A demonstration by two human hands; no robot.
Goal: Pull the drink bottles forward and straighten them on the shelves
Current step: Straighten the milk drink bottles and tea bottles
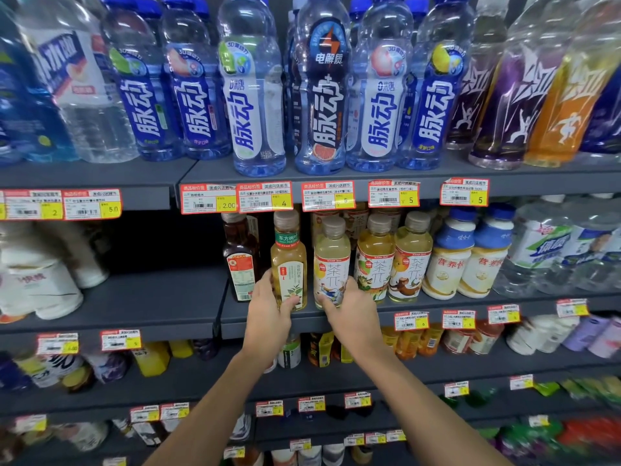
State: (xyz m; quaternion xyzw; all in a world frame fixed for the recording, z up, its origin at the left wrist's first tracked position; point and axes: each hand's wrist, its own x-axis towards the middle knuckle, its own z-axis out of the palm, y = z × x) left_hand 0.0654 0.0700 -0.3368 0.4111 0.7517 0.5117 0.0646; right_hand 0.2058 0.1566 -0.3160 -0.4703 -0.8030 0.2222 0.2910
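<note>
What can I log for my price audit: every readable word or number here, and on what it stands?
"脉动": blue-labelled bottles, top shelf.
"电解质": dark-labelled bottle.
"东方树叶": green-label bottle, gripped by the left hand.
"茶π": pale tea bottle, gripped by the right hand.
"营养快": white bottles.
"2.00": first price tag.
"4": second price tag.
"5": third price tag.
Small print and lower tags: too blurred.

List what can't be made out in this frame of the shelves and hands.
Head view only:
- Green-label tea bottle: lower part covered by the gripping left hand.
- Pale tea bottle: base covered by the gripping right hand.
- White bottles, far left: blurred, labels unreadable.
- Price tags: fine print too small.
- Front top-shelf bottles: caps cut off by the upper edge.
</note>
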